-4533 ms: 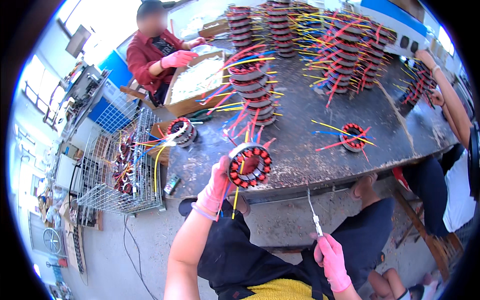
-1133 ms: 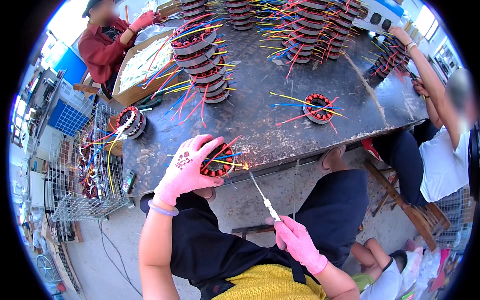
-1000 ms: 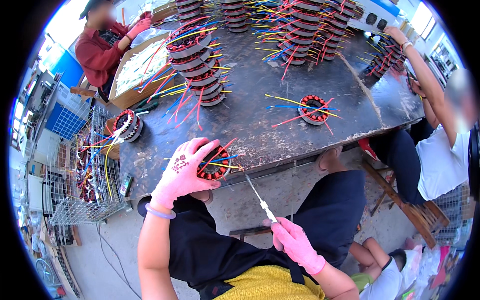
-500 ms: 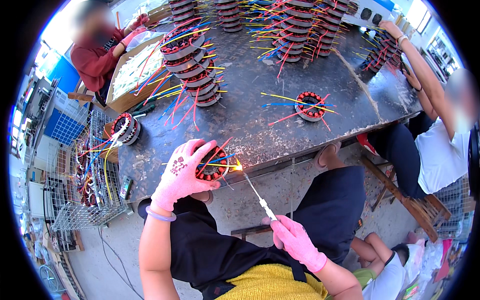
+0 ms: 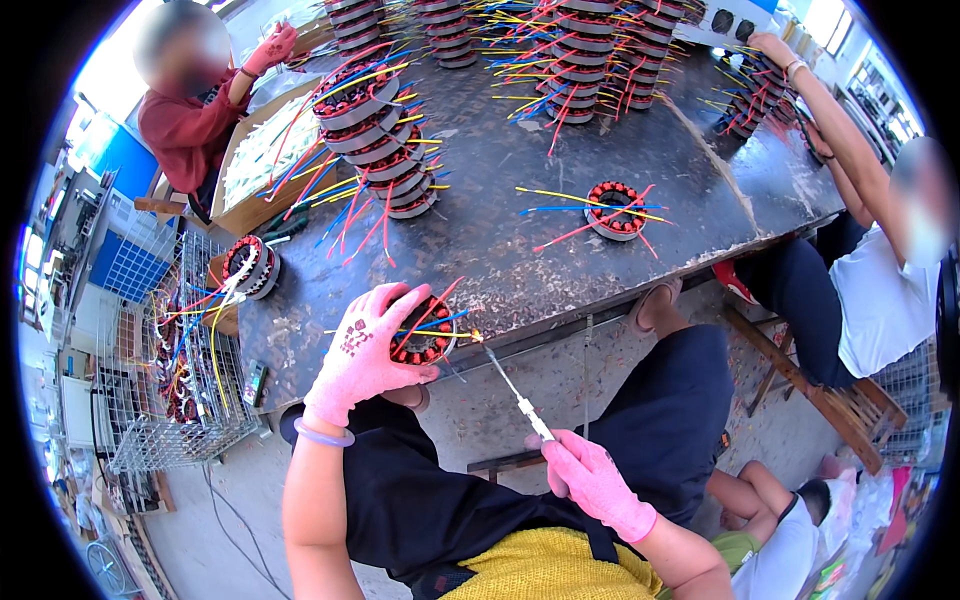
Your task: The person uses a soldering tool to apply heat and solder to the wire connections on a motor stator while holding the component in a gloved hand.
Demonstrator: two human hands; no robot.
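My left hand (image 5: 362, 350), in a pink glove, grips a motor stator (image 5: 437, 348) with red windings at the table's near edge. Red, blue and yellow leads stick out of the stator to the right. In my right hand (image 5: 600, 485), also pink-gloved, is a thin metal rod tool (image 5: 533, 415) with a white section. The rod slants up and left, and its tip meets the ends of the leads. A small orange glow shows there. My fingers partly cover the stator and the tool's handle.
On the dark table (image 5: 480, 260) lie a single stator (image 5: 616, 211), another stator (image 5: 251, 267) at left and a leaning stator stack (image 5: 375, 140). More stacks (image 5: 580, 65) stand behind. A wire basket (image 5: 180, 440) is at left. Co-workers sit left (image 5: 185, 130) and right (image 5: 880, 310).
The flame at the rod's tip has shrunk to a small glow. Both my hands keep nearly the same place and hold. The co-worker at left has raised a gloved hand.
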